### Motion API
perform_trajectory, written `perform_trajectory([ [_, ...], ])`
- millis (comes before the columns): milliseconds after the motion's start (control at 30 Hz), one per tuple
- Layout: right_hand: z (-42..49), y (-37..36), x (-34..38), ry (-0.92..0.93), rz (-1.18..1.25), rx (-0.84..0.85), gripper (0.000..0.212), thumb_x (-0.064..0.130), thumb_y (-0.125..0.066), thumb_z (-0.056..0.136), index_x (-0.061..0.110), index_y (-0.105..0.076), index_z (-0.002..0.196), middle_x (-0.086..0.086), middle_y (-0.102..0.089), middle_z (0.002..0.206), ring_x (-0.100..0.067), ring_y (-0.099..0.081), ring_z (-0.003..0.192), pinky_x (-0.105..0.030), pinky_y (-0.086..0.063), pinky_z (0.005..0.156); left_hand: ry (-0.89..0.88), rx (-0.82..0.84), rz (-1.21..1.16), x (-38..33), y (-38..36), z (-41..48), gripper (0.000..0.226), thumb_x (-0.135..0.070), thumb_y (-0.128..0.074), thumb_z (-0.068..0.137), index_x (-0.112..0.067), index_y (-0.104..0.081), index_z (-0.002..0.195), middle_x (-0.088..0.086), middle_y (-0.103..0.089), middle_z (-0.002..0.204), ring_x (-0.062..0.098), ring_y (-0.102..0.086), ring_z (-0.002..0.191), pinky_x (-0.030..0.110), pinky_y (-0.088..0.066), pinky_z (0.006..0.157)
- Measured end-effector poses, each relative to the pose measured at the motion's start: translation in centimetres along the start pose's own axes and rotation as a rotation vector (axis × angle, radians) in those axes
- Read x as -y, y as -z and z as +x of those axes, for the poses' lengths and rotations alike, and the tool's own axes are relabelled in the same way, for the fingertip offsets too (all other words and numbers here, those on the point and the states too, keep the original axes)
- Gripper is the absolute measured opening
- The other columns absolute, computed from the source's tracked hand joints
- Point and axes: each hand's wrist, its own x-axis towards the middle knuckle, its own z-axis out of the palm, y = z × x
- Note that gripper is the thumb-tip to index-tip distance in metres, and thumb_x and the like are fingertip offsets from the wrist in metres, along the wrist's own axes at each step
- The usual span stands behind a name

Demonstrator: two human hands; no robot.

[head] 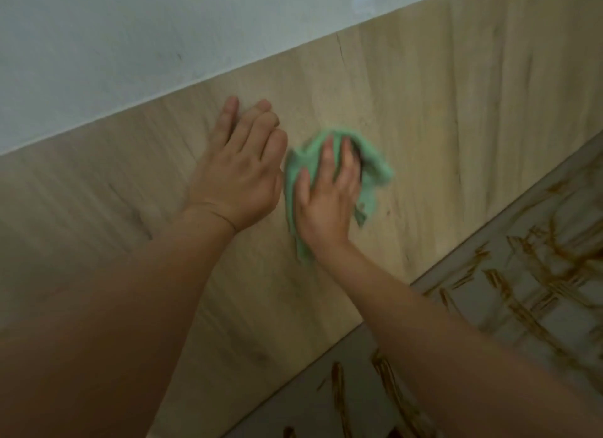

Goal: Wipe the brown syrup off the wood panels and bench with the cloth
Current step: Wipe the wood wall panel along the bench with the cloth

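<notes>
**Wiping the wall panel, with the counter yet to do**

The right hand [326,192] presses a green cloth [372,166] flat against the wood panel [424,94]. Its fingers are spread and fairly straight over the bunched fabric, not curled round it, and a tail of cloth hangs below the wrist. Just beside it, the left hand [238,170] lies open on the same panel, palm down and fingers together, apparently as a brace. Motion blur softens both.

The panel near the cloth shows grain and a few dark specks. Whether those are syrup is hard to say. The heavy brown syrup [499,284] lies in thick streaks on the counter [362,401] below and to the right, well apart from the cloth.

To do this step well, firm even pressure through the whole palm should help, with overlapping strokes from the white wall [130,45] downward, so drips are not pushed onto wiped wood. Folding the cloth to a fresh face before tackling the counter would likely avoid smearing.
</notes>
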Motion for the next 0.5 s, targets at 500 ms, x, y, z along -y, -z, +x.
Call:
perform_trajectory([
  [500,-12.7,-0.8,-9.8,-0.593,0.009,0.013,0.066,0.035,-0.027,0.104,0.000,-0.028,0.160,-0.025,-0.026,0.165,-0.044,-0.026,0.152,-0.050,-0.019,0.126,-0.180,0.099,-0.011,-4.0,-1.4,0.9,0.042,-0.029,-0.050,0.096,-0.006,-0.059,0.131,0.018,-0.051,0.150,0.040,-0.042,0.144,0.065,-0.024,0.120],
])
